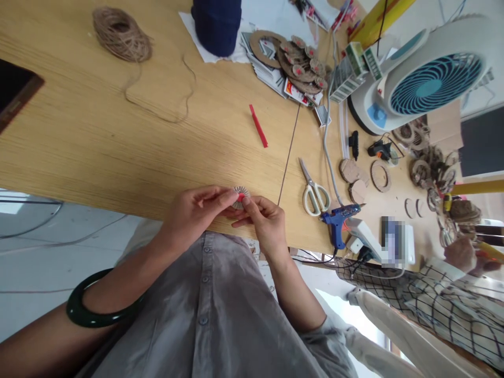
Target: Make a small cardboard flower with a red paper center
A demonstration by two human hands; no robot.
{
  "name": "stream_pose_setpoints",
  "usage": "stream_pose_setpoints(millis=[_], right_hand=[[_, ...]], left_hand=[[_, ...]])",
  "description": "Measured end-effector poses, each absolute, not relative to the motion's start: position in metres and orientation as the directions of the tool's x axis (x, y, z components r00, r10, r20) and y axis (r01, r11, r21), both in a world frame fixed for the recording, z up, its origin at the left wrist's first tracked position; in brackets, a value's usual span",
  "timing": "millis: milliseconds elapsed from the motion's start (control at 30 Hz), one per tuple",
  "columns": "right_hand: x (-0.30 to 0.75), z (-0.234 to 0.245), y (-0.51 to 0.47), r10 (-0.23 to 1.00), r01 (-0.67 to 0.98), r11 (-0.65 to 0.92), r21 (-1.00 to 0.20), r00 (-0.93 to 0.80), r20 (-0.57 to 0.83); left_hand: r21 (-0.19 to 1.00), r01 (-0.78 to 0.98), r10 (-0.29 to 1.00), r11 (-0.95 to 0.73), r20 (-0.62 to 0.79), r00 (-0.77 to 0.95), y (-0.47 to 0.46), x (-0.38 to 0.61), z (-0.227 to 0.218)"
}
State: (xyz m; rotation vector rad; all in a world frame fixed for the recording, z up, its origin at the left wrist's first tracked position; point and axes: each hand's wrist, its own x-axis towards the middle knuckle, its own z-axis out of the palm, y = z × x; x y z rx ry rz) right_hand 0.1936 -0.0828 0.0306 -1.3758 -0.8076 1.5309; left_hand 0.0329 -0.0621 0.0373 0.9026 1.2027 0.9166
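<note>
Between my two hands, just over the table's front edge, is a small round disc (240, 191) wrapped in twine, with a red centre. My left hand (199, 210) pinches its left side between thumb and fingers. On its lower right side, my right hand (265, 220) grips it with thumb and fingers. A red strip (258, 126) lies on the table beyond my hands. Scissors with pale handles (314, 194) rest to the right, close to a blue glue gun (339, 223). A ball of twine (121, 34) sits at the far left, its loose end trailing.
A dark blue cylinder (217, 26) stands at the back beside a pile of twine-wrapped rings and discs (301, 63). A white fan (425, 79), cardboard rings (380, 176) and a power strip (366, 239) are on the right. Another person in checked clothing (433, 289) is at the right.
</note>
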Motion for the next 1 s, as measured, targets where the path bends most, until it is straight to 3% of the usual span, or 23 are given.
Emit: stream_pose_setpoints(millis=[167,567,833,1000], right_hand=[[0.193,0.034,-0.090,0.906,-0.174,-0.418,-0.892,-0.011,-0.422],[0.186,0.034,-0.095,0.898,-0.230,-0.431,-0.872,-0.011,-0.441],[0.186,0.039,-0.102,0.892,-0.173,-0.450,-0.876,-0.035,-0.451],[0.189,0.039,-0.105,0.898,-0.200,-0.428,-0.881,0.016,-0.440]], left_hand=[[0.939,0.004,0.936,0.344,-0.344,0.079,-0.066,0.030,0.030],[0.845,-0.172,0.862,0.506,-0.493,0.115,-0.072,0.034,0.041],[0.926,-0.056,0.927,0.374,-0.372,0.045,-0.077,0.030,0.038],[0.890,-0.116,0.895,0.442,-0.429,0.121,-0.081,0.030,0.040]])
